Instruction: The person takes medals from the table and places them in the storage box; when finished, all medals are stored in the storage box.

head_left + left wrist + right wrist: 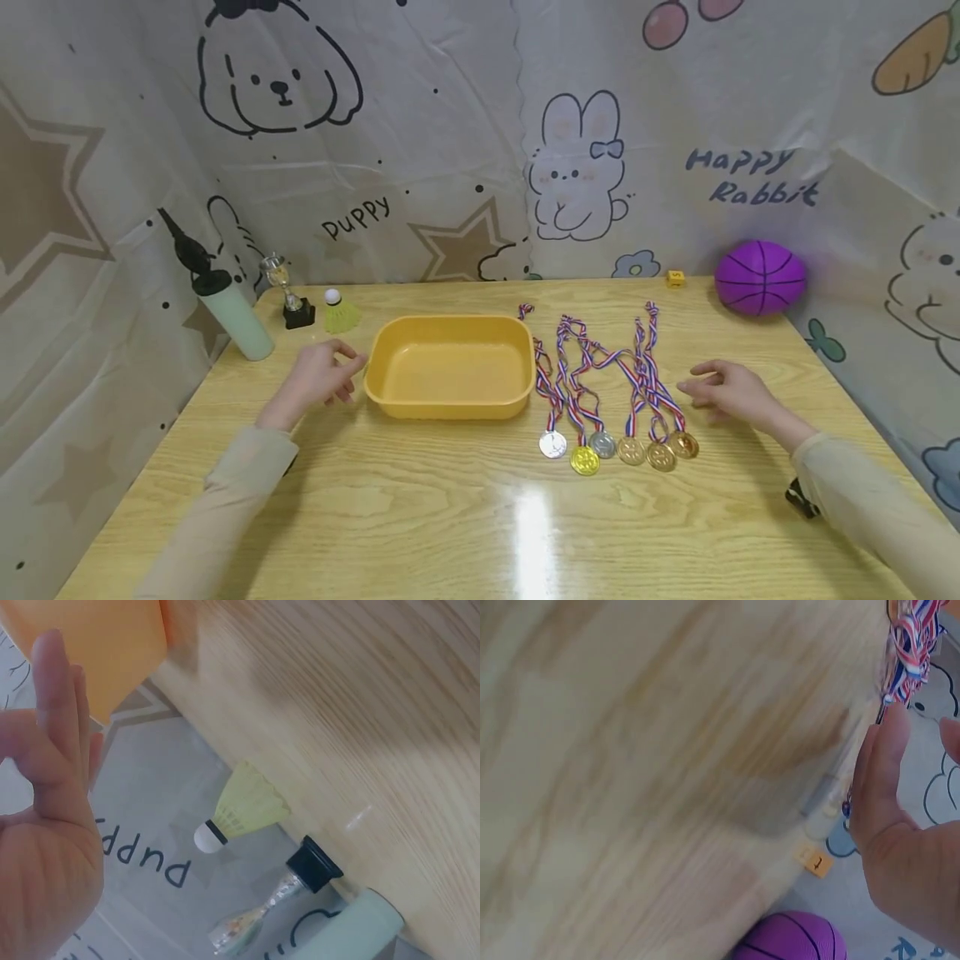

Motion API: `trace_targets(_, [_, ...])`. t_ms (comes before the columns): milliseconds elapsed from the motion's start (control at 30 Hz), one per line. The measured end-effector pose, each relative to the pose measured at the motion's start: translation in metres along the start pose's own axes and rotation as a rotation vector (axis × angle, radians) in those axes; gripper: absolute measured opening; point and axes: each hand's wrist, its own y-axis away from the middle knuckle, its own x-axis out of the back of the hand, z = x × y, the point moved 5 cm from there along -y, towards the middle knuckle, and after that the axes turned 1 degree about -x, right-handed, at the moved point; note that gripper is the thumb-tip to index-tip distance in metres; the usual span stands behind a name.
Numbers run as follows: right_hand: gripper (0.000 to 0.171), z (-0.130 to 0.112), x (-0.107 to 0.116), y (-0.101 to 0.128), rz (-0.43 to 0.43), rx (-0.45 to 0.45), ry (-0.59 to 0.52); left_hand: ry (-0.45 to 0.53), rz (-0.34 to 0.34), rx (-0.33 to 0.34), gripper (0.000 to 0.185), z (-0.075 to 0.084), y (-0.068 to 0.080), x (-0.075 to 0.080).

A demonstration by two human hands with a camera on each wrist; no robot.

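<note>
Well apart, fingers loosely bent, the left hand [318, 373] hovers beside the tub [450, 411], the right hand [733, 392] near the medals [632, 451]

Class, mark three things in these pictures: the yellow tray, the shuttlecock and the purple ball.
Yellow tray [450, 373], head view: on its bare inside floor.
Shuttlecock [249, 801], left wrist view: on its yellow skirt.
Purple ball [761, 279], head view: on the middle of its visible side.

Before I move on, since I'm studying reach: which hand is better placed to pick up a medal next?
Probably the right hand: it is beside the medals, holding nothing. The left hand is across the yellow tray from them and would have to reach past it.
</note>
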Motion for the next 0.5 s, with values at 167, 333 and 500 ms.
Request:
trace_targets(167, [0.067, 0.003, -0.009, -0.002, -0.031, -0.032, 0.000, -0.023, -0.005, -0.010, 0.045, 0.001, 0.000, -0.005])
trace_targets(333, [0.065, 0.002, -0.014, -0.001, -0.059, -0.049, -0.005, -0.033, 0.001, -0.030, 0.041, 0.005, 0.000, -0.006])
trace_targets(500, [0.062, -0.003, -0.020, 0.000, -0.091, -0.046, -0.032, -0.022, 0.018, -0.029, 0.037, 0.007, 0.000, -0.005])
